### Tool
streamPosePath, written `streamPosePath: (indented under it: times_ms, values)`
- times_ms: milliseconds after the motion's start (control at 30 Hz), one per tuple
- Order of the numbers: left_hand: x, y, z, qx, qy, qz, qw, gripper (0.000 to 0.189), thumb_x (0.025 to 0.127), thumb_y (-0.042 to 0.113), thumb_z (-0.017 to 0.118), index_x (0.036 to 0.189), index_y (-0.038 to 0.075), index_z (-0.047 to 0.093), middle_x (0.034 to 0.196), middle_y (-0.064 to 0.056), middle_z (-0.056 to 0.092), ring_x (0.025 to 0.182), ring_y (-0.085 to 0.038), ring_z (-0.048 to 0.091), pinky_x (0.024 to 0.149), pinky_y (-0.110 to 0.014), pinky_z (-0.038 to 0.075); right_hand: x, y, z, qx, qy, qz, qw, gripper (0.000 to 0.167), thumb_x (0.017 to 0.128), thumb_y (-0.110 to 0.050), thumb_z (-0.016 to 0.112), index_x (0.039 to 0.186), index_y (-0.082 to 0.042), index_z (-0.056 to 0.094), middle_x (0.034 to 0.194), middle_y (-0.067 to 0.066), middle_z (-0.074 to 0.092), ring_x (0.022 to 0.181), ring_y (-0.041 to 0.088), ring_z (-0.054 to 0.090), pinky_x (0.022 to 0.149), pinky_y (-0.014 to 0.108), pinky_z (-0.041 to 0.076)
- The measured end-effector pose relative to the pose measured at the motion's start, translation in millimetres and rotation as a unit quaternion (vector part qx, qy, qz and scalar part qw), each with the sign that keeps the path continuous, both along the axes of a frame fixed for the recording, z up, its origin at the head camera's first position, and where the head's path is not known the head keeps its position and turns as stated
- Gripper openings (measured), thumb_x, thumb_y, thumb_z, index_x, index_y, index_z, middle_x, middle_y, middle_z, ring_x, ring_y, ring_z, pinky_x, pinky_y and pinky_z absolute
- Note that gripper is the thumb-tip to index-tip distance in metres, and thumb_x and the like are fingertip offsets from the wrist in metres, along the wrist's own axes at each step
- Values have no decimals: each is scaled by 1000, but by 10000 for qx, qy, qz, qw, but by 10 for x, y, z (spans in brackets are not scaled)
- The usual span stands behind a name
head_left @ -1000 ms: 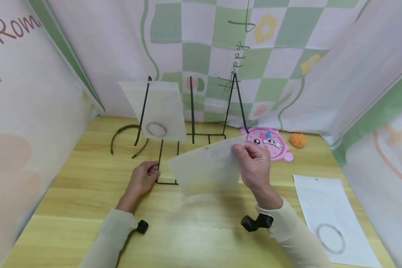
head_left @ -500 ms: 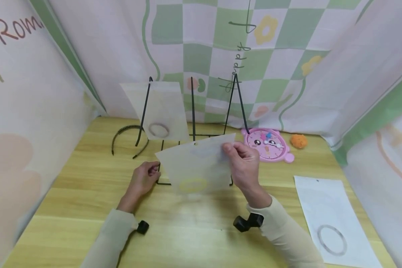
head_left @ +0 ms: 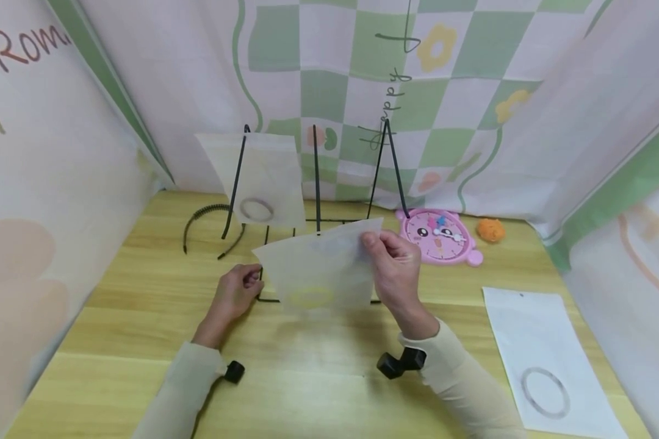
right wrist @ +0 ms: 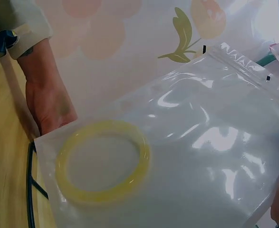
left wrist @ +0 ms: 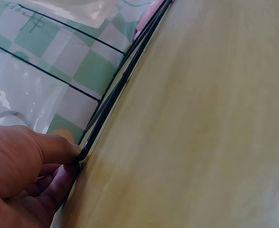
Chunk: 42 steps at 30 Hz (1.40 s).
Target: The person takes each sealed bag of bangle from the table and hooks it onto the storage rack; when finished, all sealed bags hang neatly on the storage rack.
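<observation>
My right hand [head_left: 398, 262] pinches the right edge of a clear-fronted, white zip bag [head_left: 329, 262] in front of a black wire display rack [head_left: 316, 177]. A yellow bangle [right wrist: 62, 166] lies in the bag's lower end. In the head view, the bag's top edge meets the tip of the rack's middle prong. My left hand [head_left: 237, 291] pinches the left front of the rack's base; thumb and finger close on the base wire [left wrist: 111, 95] in the left wrist view. A similar bag [head_left: 269, 171] with a greyish bangle hangs on the left prong.
Another bag [head_left: 549, 332] with a greyish bangle lies on the table at the right. A pink clock [head_left: 436, 250] and a small orange lump [head_left: 490, 230] sit behind it. Left of the rack is a black headband [head_left: 185, 231]. A patterned curtain [head_left: 445, 122] hangs behind.
My right hand has carried the bag leftward to the middle prong, then a touch further left. My left hand keeps its hold on the rack base.
</observation>
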<state>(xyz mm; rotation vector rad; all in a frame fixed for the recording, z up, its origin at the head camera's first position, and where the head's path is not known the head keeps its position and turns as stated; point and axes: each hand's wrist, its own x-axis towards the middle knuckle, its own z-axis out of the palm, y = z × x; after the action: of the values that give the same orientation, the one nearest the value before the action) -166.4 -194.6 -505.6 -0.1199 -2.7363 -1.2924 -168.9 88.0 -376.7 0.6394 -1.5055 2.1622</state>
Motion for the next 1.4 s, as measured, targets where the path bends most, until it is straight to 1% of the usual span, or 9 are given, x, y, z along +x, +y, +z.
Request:
streamPosePath:
  times_ms: [67, 300, 500, 633, 833, 933, 1133, 1300, 1400]
  values:
    - [-4, -3, 0, 21, -1, -15, 10000, 35, 86, 2, 70, 120, -6, 64, 95, -12, 63, 84, -21, 61, 76, -31, 55, -7, -13, 4, -83, 14, 24, 10000, 3, 87, -16, 74, 85, -15, 75, 77, -3, 72, 54, 0, 45, 54, 13, 42]
    - [-9, -4, 6, 35, 50, -50, 10000, 36, 86, 1, 70, 120, -6, 64, 95, -13, 63, 83, -21, 61, 75, -32, 55, -36, -41, 12, -89, -74, -80, 9999, 3, 86, -18, 75, 83, -17, 76, 80, -4, 73, 66, 3, 59, 65, 15, 51]
    - [-8, 4, 16, 13, 88, -74, 9999, 35, 86, 1, 70, 119, -7, 64, 94, -13, 63, 83, -21, 61, 75, -32, 55, -84, -35, 34, 20, -350, -74, 9994, 4, 86, -16, 75, 83, -17, 76, 76, -4, 71, 54, -1, 45, 51, 12, 38]
    - [-2, -3, 28, 10, 24, -79, 10000, 36, 87, 2, 69, 121, -8, 63, 94, -13, 62, 83, -22, 61, 74, -31, 55, -119, -10, 62, 307, -434, -222, 9983, 9, 87, -11, 74, 83, -19, 75, 74, -6, 70, 56, 1, 45, 51, 14, 37]
    - [16, 5, 45, 87, -186, -82, 9998, 38, 87, 2, 69, 123, -7, 61, 96, -13, 61, 85, -22, 61, 76, -30, 56, -167, 18, 92, 816, -632, -533, 9932, 28, 88, 3, 68, 82, -24, 74, 59, -8, 55, 52, 4, 37, 46, 19, 28]
    - [21, 10, 41, 100, -211, -96, 9997, 39, 87, 2, 69, 124, -7, 61, 97, -13, 61, 86, -22, 61, 76, -30, 56, -199, 16, 109, 894, -707, -680, 9912, 28, 87, 5, 67, 82, -22, 73, 59, -8, 56, 52, 4, 37, 46, 19, 27]
    - [20, 8, 32, 97, -211, -109, 9997, 39, 87, 2, 69, 124, -7, 61, 97, -13, 61, 86, -21, 61, 76, -30, 56, -280, -11, 137, 727, -745, -700, 9921, 5, 88, -7, 72, 84, -9, 71, 71, -8, 67, 58, 4, 46, 52, 18, 36]
    - [16, 11, 30, 52, -213, -113, 9997, 38, 87, 3, 69, 124, -6, 61, 97, -13, 61, 86, -22, 61, 76, -30, 56, -363, -44, 158, 587, -936, -665, 9916, 11, 88, -6, 70, 83, -15, 70, 79, -8, 70, 69, 5, 57, 65, 19, 46]
    - [15, 14, 33, 63, -190, -85, 9998, 38, 87, 2, 69, 123, -6, 62, 97, -13, 62, 86, -23, 61, 76, -31, 56, -428, -75, 174, 588, -1271, -733, 9874, 10, 88, -11, 70, 84, -20, 69, 82, -9, 68, 77, 7, 58, 72, 21, 47]
